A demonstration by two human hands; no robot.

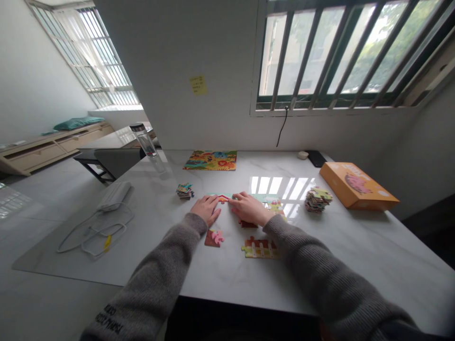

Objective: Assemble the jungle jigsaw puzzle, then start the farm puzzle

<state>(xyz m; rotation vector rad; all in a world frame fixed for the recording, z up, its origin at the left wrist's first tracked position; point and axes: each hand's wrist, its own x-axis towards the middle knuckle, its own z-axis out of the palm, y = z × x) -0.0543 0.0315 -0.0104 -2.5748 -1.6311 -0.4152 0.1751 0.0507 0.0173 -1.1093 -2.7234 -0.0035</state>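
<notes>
Head view puts us above a marble bench [373, 251], with our left hand [205, 210] and right hand [250, 209] resting near its middle, their fingertips almost meeting. Our left fingers [214, 202] lie flat and close together, pointing right, while our right fingers [237, 201] lie flat and close together, pointing left. From this high, wide view, we cannot quite tell whether either hand pinches anything or only presses down. Under and just beyond the fingertips lies a puzzle strip [222, 198], its long axis running sideways across the bench, and both hands sit about equally near its red-and-white middle. Beyond our right hand, green-and-yellow pieces [273, 206] continue roughly the same line. A red piece [248, 224] lies just below our right palm, and a pink-and-brown piece [213, 238] lies just below our left wrist. Closer to us, right of centre, sits a fence-patterned piece [260, 248]. A small stack [185, 191] stands left of our hands, well apart from them, and a taller stack [317, 199] stands to the right, near an orange box [357, 185]. A finished animal puzzle [210, 160] lies flat towards the far edge, straight ahead of our hands.
</notes>
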